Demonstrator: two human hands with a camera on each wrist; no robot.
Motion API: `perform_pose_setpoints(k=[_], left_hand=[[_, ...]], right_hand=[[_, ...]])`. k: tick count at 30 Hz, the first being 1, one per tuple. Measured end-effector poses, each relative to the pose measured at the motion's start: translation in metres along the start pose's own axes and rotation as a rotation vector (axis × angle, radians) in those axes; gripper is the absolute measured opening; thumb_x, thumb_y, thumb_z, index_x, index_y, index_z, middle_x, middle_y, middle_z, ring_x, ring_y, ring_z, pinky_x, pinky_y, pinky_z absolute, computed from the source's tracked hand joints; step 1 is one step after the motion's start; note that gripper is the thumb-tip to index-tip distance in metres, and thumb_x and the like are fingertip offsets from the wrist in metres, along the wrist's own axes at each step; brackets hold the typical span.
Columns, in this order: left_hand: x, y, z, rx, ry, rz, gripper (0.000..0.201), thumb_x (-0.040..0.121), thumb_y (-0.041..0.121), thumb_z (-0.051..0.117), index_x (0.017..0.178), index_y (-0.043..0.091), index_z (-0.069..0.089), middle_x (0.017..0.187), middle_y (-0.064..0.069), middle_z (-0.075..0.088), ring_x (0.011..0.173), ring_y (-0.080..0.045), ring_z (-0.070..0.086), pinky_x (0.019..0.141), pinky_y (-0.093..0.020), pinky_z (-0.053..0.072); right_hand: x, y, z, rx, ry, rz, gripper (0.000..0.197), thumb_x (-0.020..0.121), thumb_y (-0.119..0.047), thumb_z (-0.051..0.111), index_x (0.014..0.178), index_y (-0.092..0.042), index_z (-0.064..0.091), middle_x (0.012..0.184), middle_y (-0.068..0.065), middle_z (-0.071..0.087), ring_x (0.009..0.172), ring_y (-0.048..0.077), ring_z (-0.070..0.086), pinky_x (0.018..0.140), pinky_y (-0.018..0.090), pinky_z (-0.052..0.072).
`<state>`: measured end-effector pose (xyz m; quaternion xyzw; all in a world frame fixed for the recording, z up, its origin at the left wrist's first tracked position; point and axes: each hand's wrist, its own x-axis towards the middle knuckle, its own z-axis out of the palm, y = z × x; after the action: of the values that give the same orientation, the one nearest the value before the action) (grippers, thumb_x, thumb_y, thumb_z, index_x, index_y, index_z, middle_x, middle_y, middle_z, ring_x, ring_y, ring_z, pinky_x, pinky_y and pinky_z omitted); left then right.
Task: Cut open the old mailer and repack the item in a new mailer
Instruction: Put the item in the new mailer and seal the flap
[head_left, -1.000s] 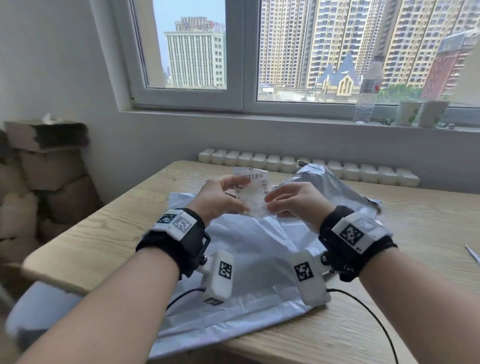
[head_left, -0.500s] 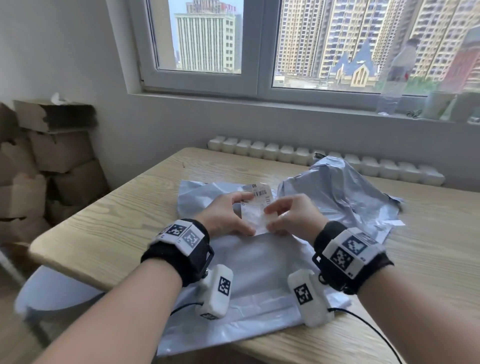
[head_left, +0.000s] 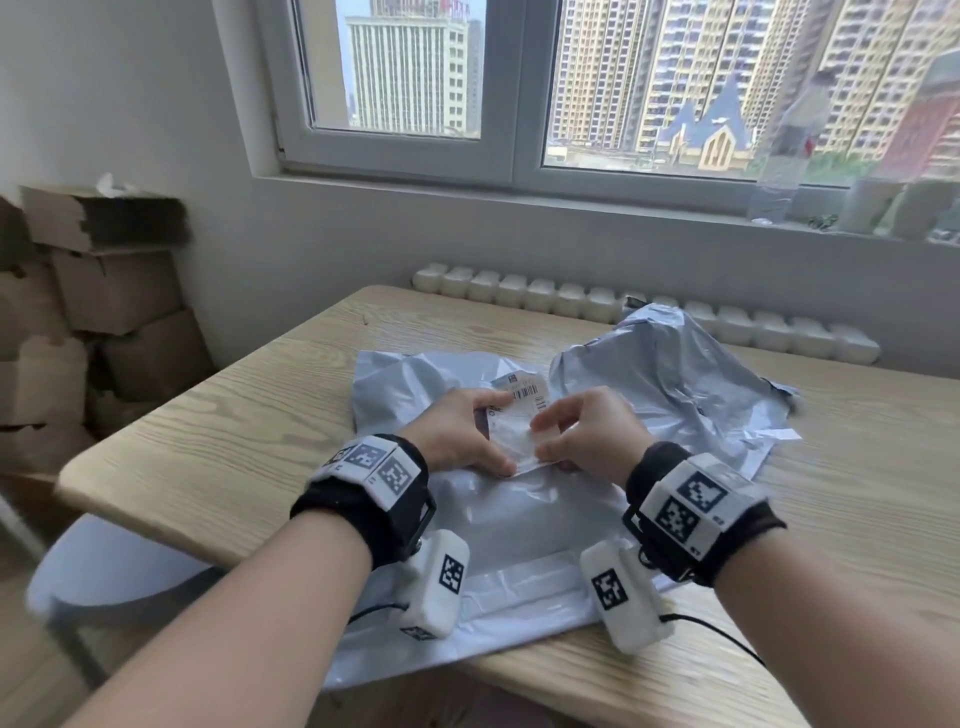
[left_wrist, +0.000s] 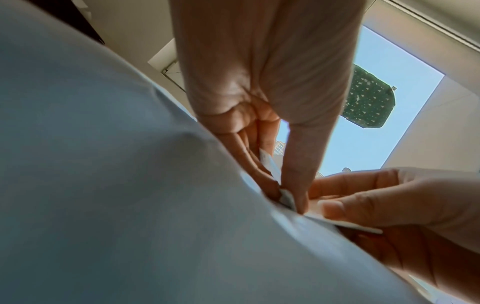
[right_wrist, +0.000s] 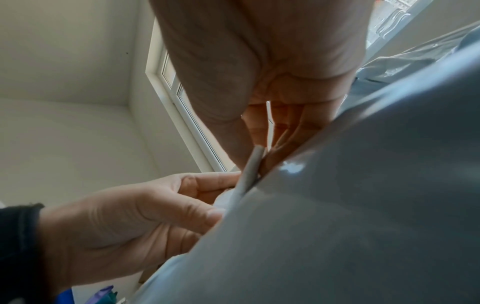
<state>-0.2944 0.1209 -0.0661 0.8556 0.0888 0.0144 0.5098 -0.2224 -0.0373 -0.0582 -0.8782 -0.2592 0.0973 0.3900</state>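
Observation:
A small flat item (head_left: 519, 421) in clear wrap with a barcode label lies tilted on the smooth grey new mailer (head_left: 498, 525), which is spread flat on the wooden table (head_left: 234, 415). My left hand (head_left: 457, 441) pinches the item's left edge. My right hand (head_left: 587, 436) pinches its right edge. The left wrist view shows the left hand's (left_wrist: 272, 164) thumb and fingers closed on the item's thin edge (left_wrist: 270, 166) against the mailer (left_wrist: 130, 185). The right wrist view shows the same pinch on the edge (right_wrist: 249, 170). The crumpled old mailer (head_left: 670, 374) lies behind on the right.
A row of small white containers (head_left: 571, 301) lines the table's far edge. Cardboard boxes (head_left: 104, 291) are stacked at the left wall. A water bottle (head_left: 779, 171) and cups stand on the sill. A white paper strip (head_left: 930, 434) lies right of the old mailer. A grey chair seat (head_left: 104, 566) sits below the near left corner.
Both hands have lowered the item from above the table down onto the flat grey mailer, still pinching it. The head view has shifted to the right and nearer.

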Motion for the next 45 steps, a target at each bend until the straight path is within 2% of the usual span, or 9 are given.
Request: perform_pose_setpoints(k=[7, 10, 16, 22, 28, 33, 39, 42, 45], left_hand=[[0.004, -0.001, -0.008, -0.138, 0.23, 0.034, 0.084, 0.064, 0.003, 0.085, 0.139, 0.01, 0.049, 0.121, -0.006, 0.064, 0.103, -0.016, 0.065, 0.092, -0.026, 0.053], [0.006, -0.006, -0.01, -0.054, 0.255, 0.01, 0.088, 0.062, 0.006, 0.087, 0.14, 0.011, 0.047, 0.128, -0.003, 0.058, 0.104, -0.011, 0.059, 0.076, -0.008, 0.051], [0.011, -0.016, -0.005, 0.025, 0.266, -0.026, 0.094, 0.058, 0.013, 0.09, 0.141, 0.01, 0.047, 0.135, -0.003, 0.055, 0.118, -0.015, 0.057, 0.103, -0.032, 0.046], [0.014, -0.016, 0.001, 0.148, 0.236, -0.052, 0.101, 0.055, 0.021, 0.093, 0.143, 0.015, 0.043, 0.139, -0.003, 0.051, 0.11, -0.02, 0.061, 0.085, -0.034, 0.058], [0.01, -0.017, -0.005, 0.398, 0.265, -0.064, 0.103, 0.058, 0.038, 0.089, 0.146, 0.026, 0.036, 0.142, -0.005, 0.029, 0.131, -0.02, 0.038, 0.112, -0.028, 0.027], [0.004, -0.018, -0.025, 0.474, 0.185, -0.253, 0.109, 0.057, 0.022, 0.089, 0.147, 0.033, 0.028, 0.14, -0.011, 0.024, 0.113, -0.028, 0.054, 0.094, -0.037, 0.052], [0.02, 0.019, -0.035, 0.4, 0.575, -0.014, 0.035, 0.08, 0.009, 0.064, 0.113, 0.019, 0.063, 0.118, -0.002, 0.054, 0.093, -0.017, 0.054, 0.082, -0.026, 0.045], [0.03, 0.02, -0.027, 0.511, 0.257, -0.014, 0.029, 0.081, 0.034, 0.066, 0.102, 0.014, 0.069, 0.105, -0.004, 0.068, 0.097, -0.02, 0.061, 0.081, -0.028, 0.047], [0.04, -0.001, -0.023, 0.757, -0.061, -0.036, 0.061, 0.083, 0.05, 0.061, 0.125, 0.007, 0.055, 0.136, -0.015, 0.049, 0.131, -0.029, 0.043, 0.103, -0.036, 0.038]], right_hand=[[0.017, -0.012, -0.003, 0.106, 0.069, -0.056, 0.029, 0.077, 0.003, 0.07, 0.103, -0.009, 0.074, 0.078, -0.005, 0.063, 0.064, 0.002, 0.054, 0.07, 0.018, 0.044], [0.023, -0.014, 0.003, 0.066, 0.017, -0.035, 0.032, 0.076, 0.002, 0.071, 0.106, -0.011, 0.073, 0.091, 0.0, 0.064, 0.077, 0.01, 0.058, 0.07, 0.017, 0.042], [0.022, -0.005, 0.01, 0.01, 0.009, 0.014, 0.037, 0.074, -0.004, 0.075, 0.109, -0.016, 0.072, 0.1, 0.0, 0.065, 0.088, 0.013, 0.059, 0.06, 0.012, 0.04], [0.024, 0.001, 0.013, 0.01, 0.02, 0.064, 0.038, 0.07, -0.01, 0.082, 0.105, -0.02, 0.071, 0.096, 0.001, 0.062, 0.089, 0.018, 0.061, 0.072, 0.024, 0.047], [0.023, 0.015, 0.008, 0.198, -0.005, 0.21, 0.045, 0.069, -0.019, 0.085, 0.109, -0.019, 0.065, 0.096, 0.005, 0.067, 0.081, 0.016, 0.064, 0.06, 0.023, 0.047], [0.025, 0.024, 0.003, 0.222, 0.059, 0.26, 0.025, 0.078, -0.012, 0.076, 0.102, -0.014, 0.07, 0.083, 0.001, 0.067, 0.068, 0.013, 0.061, 0.06, 0.024, 0.049], [0.029, -0.021, -0.008, -0.177, 0.248, -0.205, 0.029, 0.093, -0.006, 0.05, 0.112, -0.013, 0.07, 0.113, 0.001, 0.07, 0.104, 0.017, 0.063, 0.098, 0.032, 0.048], [0.036, -0.04, 0.003, -0.506, -0.061, -0.329, 0.037, 0.093, -0.005, 0.047, 0.124, -0.016, 0.063, 0.125, 0.003, 0.064, 0.112, 0.021, 0.059, 0.097, 0.032, 0.047], [0.042, -0.042, 0.019, -0.778, -0.36, -0.234, 0.036, 0.096, -0.012, 0.045, 0.131, -0.008, 0.051, 0.131, 0.012, 0.056, 0.118, 0.026, 0.054, 0.101, 0.034, 0.042]])
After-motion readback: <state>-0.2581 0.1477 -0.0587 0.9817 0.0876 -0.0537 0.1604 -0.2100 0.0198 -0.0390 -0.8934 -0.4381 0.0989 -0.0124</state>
